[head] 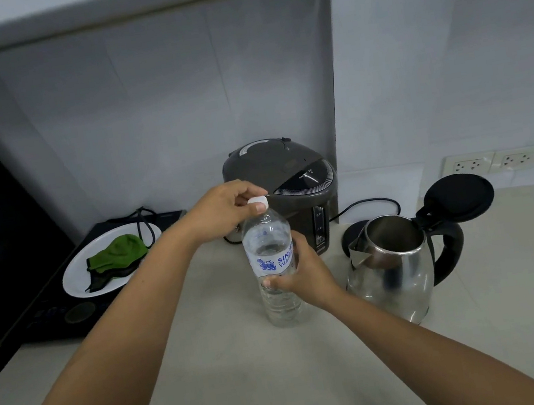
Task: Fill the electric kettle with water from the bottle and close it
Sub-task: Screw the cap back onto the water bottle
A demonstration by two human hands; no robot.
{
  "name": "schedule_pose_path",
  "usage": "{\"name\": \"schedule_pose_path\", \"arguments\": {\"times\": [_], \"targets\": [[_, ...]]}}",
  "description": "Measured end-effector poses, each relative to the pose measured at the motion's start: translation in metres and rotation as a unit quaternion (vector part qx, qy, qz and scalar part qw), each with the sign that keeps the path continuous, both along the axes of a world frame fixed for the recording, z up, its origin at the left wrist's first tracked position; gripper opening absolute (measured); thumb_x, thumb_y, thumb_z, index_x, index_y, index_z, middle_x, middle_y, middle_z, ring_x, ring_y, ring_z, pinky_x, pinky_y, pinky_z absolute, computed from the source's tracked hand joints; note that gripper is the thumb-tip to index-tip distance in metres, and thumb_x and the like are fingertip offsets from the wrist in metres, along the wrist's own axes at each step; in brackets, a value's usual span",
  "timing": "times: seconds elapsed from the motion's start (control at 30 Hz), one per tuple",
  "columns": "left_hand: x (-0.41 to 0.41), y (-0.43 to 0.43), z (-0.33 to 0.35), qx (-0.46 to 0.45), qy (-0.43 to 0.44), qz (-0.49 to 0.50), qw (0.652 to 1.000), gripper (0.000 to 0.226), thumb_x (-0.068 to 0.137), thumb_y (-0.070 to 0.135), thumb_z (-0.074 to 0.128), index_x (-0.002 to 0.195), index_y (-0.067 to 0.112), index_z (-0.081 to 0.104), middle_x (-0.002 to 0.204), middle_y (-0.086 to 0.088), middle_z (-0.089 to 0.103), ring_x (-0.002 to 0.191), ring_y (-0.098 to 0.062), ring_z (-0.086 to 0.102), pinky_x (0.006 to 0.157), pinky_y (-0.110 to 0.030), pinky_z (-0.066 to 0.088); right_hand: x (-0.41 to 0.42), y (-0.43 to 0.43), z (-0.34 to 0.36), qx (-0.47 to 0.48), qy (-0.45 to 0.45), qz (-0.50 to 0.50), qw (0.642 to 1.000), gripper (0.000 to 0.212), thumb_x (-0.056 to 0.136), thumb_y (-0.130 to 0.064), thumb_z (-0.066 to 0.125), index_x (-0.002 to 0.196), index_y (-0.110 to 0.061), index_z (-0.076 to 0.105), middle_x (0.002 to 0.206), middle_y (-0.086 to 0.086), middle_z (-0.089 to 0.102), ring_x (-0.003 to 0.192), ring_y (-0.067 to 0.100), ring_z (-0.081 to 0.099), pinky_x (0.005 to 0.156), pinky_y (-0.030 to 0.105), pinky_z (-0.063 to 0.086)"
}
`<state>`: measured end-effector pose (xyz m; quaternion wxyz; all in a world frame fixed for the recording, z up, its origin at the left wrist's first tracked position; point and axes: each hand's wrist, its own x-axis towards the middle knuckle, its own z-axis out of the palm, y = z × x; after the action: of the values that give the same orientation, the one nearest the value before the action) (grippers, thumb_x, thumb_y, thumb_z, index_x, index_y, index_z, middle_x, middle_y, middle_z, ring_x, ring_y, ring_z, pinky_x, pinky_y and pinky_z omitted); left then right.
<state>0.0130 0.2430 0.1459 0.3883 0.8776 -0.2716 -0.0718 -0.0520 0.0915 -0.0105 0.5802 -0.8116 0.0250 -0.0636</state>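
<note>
A clear plastic water bottle (268, 247) with a blue-printed label stands upright on the counter, partly filled. My left hand (225, 210) pinches its white cap (257, 202) at the top. My right hand (298, 272) wraps around the bottle's middle from the right. Just right of the bottle stands a stainless steel electric kettle (394, 273) with a black handle; its black lid (458, 196) is flipped up and back, so the inside shows.
A dark grey hot-water dispenser (284, 179) sits behind the bottle, its cord trailing right. A black induction cooker (50, 314) at the left carries a white plate (76, 279) with a green cloth. The kettle's black base (351, 240) lies behind it. Wall sockets (491, 162) are at the right.
</note>
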Motion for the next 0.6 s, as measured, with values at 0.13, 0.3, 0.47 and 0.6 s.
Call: {"name": "schedule_pose_path", "arguments": {"times": [0.13,0.3,0.47,0.6], "targets": [[-0.008,-0.004,-0.006,-0.017,-0.02,0.026,0.999,0.023,0.092,0.026,0.065,0.114,0.026,0.066,0.116,0.002,0.064,0.106,-0.012,0.062,0.092,-0.023,0.049,-0.006,-0.001,0.004,0.031,0.009,0.022,0.999,0.097,0.054,-0.034,0.09,0.134,-0.04,0.035,0.129,-0.012,0.054,0.119,0.007,0.054,0.102,0.04,0.049],[-0.028,-0.016,-0.027,-0.035,-0.05,0.085,0.995,0.037,0.098,0.027,0.054,0.135,0.023,0.054,0.126,-0.001,0.06,0.113,-0.017,0.059,0.097,-0.029,0.045,-0.033,-0.016,0.004,0.02,0.064,0.064,0.996,0.117,0.058,-0.061,0.085,0.15,-0.036,0.017,0.152,-0.009,0.037,0.138,0.01,0.037,0.112,0.039,0.036],[-0.048,-0.032,-0.06,-0.021,-0.158,0.161,0.974,0.059,0.097,0.03,0.055,0.15,0.017,0.033,0.149,-0.007,0.043,0.138,-0.025,0.038,0.113,-0.043,0.031,-0.086,-0.051,0.007,0.0,0.079,0.04,0.996,0.098,0.077,-0.057,0.072,0.153,-0.036,0.014,0.16,-0.003,0.022,0.145,0.017,0.025,0.117,0.043,0.028],[-0.087,-0.057,-0.088,-0.06,-0.299,0.242,0.921,0.059,0.095,0.027,0.051,0.147,0.006,0.034,0.153,-0.014,0.036,0.14,-0.033,0.032,0.116,-0.048,0.025,-0.124,-0.09,0.02,0.033,0.053,0.026,0.998,0.083,0.084,-0.047,0.07,0.151,-0.039,0.021,0.158,-0.008,0.024,0.145,0.013,0.025,0.117,0.043,0.029]]}}
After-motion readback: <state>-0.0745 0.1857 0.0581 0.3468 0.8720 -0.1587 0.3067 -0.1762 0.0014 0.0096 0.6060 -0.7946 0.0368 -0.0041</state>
